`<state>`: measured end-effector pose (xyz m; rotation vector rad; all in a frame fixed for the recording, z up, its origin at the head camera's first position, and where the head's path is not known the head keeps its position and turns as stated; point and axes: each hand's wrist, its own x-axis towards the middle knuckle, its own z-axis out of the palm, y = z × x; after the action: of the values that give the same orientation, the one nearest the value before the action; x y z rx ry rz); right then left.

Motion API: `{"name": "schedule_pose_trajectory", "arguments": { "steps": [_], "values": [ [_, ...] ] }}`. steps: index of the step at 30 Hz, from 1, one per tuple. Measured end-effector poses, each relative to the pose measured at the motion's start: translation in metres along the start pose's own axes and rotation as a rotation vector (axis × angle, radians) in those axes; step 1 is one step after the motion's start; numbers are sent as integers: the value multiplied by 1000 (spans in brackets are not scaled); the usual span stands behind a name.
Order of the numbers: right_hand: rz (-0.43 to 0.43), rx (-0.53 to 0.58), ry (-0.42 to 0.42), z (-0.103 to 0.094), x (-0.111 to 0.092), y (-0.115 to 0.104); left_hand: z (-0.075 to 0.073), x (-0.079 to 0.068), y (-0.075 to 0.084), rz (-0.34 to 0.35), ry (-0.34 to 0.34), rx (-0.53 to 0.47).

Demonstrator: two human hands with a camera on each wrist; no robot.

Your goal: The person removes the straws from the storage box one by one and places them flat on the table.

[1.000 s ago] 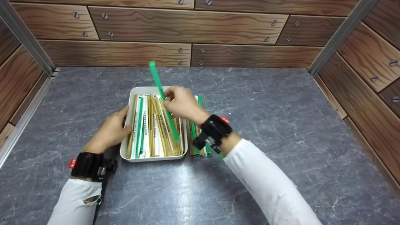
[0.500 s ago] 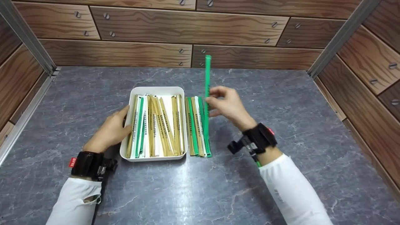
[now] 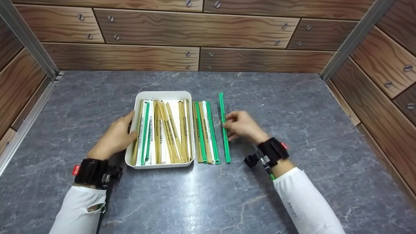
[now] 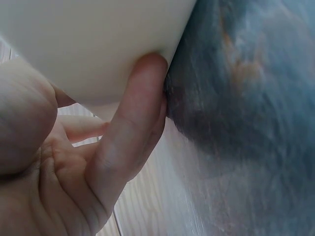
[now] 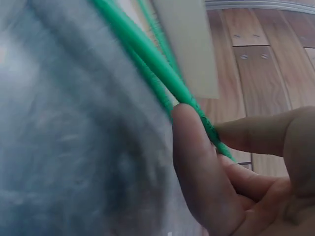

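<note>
A white rectangular tray (image 3: 162, 165) holds several long, thin wrapped straws in tan, white and green with dark print. My left hand (image 3: 113, 135) holds the tray's left side, its thumb at the rim and fingers against the outer wall, also seen with the white tray wall (image 4: 98, 44) in the left wrist view. My right hand (image 3: 243, 126) pinches a green wrapped straw (image 3: 223, 107) between thumb and fingers. That straw lies lengthwise just above or on the table, right of a row of several wrapped straws (image 3: 204, 139) beside the tray; whether it touches the table I cannot tell.
The grey marbled table (image 3: 292, 113) runs to wood-patterned panels (image 3: 195, 29) at the back and both sides. Metal posts (image 3: 344, 35) stand at the back corners. A small white speck (image 3: 262, 105) lies right of the straws.
My right hand has carried the green wrapped straw from over the tray to the right, past the row, then lowered it toward the table. My left hand has stayed at the tray.
</note>
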<state>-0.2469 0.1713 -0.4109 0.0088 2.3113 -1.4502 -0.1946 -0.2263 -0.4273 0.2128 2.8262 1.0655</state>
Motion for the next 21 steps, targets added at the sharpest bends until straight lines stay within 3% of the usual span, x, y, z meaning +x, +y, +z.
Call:
{"name": "schedule_pose_trajectory", "arguments": {
  "steps": [12, 21],
  "values": [
    [-87, -270, 85, 19, 11, 7, 0, 1, -1, 13, 8, 5],
    [-114, -303, 90, 25, 9, 5, 1, 1, 0, -4, -4, 5]
  ]
}}
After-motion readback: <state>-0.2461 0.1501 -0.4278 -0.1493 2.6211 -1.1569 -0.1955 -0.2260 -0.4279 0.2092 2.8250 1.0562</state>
